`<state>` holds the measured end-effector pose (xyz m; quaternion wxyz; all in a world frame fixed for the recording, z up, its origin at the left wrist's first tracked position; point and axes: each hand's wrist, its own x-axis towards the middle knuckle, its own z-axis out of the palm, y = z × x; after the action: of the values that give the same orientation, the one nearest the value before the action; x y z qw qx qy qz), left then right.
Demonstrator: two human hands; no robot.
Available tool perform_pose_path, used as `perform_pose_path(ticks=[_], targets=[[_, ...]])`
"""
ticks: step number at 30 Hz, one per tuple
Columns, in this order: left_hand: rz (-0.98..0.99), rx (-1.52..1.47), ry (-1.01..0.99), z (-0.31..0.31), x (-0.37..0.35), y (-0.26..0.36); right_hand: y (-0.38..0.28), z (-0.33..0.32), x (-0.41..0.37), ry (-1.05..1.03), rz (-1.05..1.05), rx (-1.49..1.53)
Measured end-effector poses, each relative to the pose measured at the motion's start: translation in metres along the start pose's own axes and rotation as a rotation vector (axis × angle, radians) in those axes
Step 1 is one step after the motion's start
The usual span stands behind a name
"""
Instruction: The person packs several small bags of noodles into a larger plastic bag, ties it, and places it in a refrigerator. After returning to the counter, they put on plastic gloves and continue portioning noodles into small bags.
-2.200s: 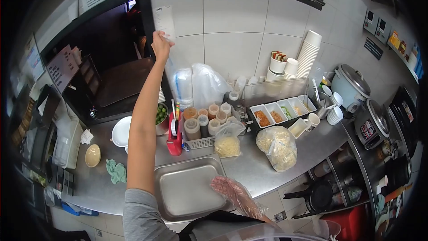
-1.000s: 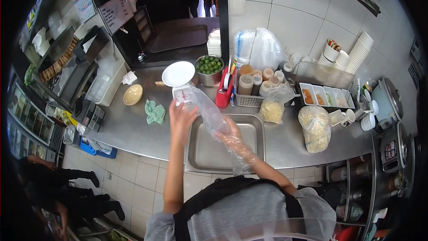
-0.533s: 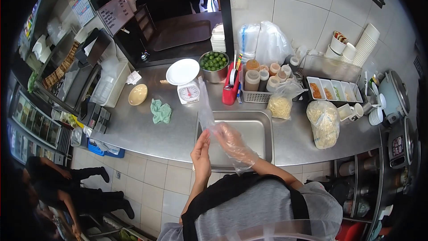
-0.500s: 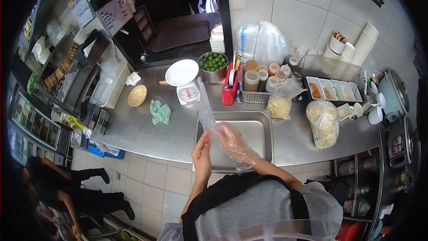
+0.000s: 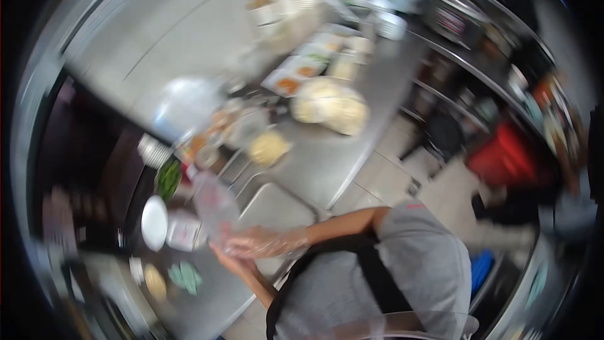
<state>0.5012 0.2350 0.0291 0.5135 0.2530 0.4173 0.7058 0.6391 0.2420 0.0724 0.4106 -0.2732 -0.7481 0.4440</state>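
My right hand (image 5: 261, 242) wears a clear plastic glove and is closed on a limp, see-through plastic piece (image 5: 214, 201). It looks like a thin bag or another glove; blur hides which. Pinkish patches show on it. My bare left hand (image 5: 234, 260) is just below, its fingers closed at the lower end of the same plastic. Both hands are together over the near left edge of the steel sink basin (image 5: 283, 204). A kitchen scale (image 5: 183, 233) with a white dish (image 5: 155, 223) stands beyond the plastic, to the left.
On the counter (image 5: 343, 157) are a bag of pale yellow food (image 5: 268, 148), a larger bag (image 5: 330, 104), a topping tray (image 5: 292, 75), a green cloth (image 5: 185, 277) and a yellow bowl (image 5: 155, 281). A person in dark clothes (image 5: 513, 214) is at the right.
My view has swung to the right and tilted, blurring the picture. Both hands still hold the plastic piece, which now looks wider. Shelves and a person at the right have come into view.
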Motion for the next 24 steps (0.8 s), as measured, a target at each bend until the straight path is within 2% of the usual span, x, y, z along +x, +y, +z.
perform_pose_path(ticks=[1,2,4,6,11,13,15,17,19,21,24], targets=[[0.07,0.007,-0.103,0.009,-0.007,-0.005,0.0,-0.004,-0.001,0.007,-0.034,-0.025],[0.141,0.008,-0.206,0.017,-0.014,-0.009,0.012,0.017,-0.002,0.169,-0.044,-0.162],[0.265,0.08,-0.331,0.03,-0.02,-0.013,0.009,0.019,-0.009,0.225,-0.04,-0.188],[0.329,0.163,-0.366,0.047,-0.011,-0.018,-0.008,0.0,-0.014,0.082,-0.05,-0.011],[0.368,0.262,-0.428,0.075,0.002,-0.033,0.024,0.014,-0.016,-0.104,-0.266,-0.053],[0.363,0.275,-0.456,0.082,0.009,-0.037,0.049,0.003,-0.017,-0.086,-0.312,-0.056],[0.371,0.29,-0.458,0.085,0.013,-0.038,0.051,-0.014,-0.026,0.017,-0.328,-0.073],[0.378,0.298,-0.457,0.086,0.018,-0.038,0.039,-0.043,-0.048,0.199,-0.242,-0.117],[0.38,0.311,-0.445,0.085,0.022,-0.036,0.008,-0.081,-0.079,0.2,0.058,-0.032],[0.387,0.321,-0.428,0.084,0.025,-0.033,0.02,-0.094,-0.094,0.354,0.085,0.006],[0.407,0.332,-0.401,0.081,0.029,-0.028,0.019,-0.107,-0.115,0.441,0.206,0.036]])
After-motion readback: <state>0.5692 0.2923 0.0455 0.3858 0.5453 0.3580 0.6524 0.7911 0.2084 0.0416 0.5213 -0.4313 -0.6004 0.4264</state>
